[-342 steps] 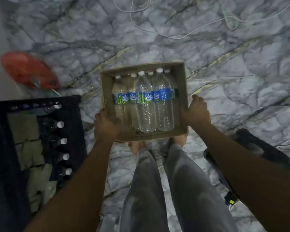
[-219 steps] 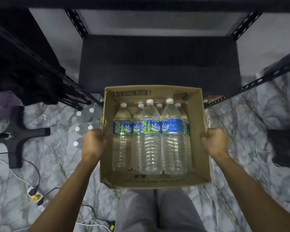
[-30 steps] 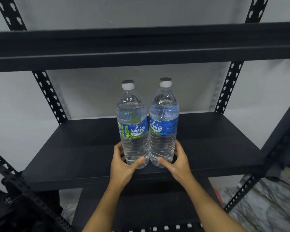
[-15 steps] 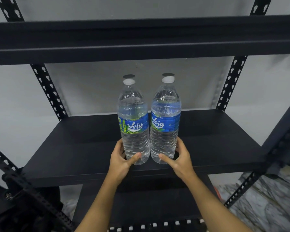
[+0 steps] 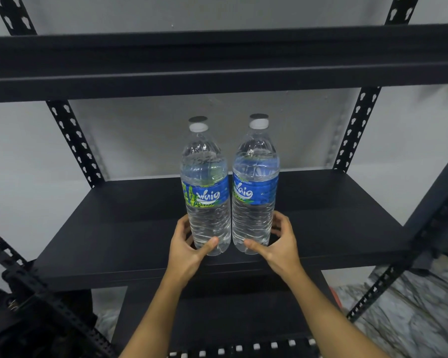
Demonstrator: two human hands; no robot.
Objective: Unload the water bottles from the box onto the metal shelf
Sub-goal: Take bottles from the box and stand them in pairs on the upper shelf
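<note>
Two clear water bottles with blue labels and white caps stand upright side by side over the black metal shelf, near its front edge. My left hand grips the base of the left bottle. The right bottle is gripped low down by my right hand. Whether the bottle bases touch the shelf board I cannot tell. The box is out of view.
A second black shelf board runs across above the bottle caps. Perforated uprights stand at the back corners against a grey wall. A row of white bottle caps shows at the bottom edge. Marble floor lies to the lower right.
Over the last second both bottles have moved slightly up and deeper over the shelf, still held by the same hands. Earlier, both hands carried the box of bottles.
</note>
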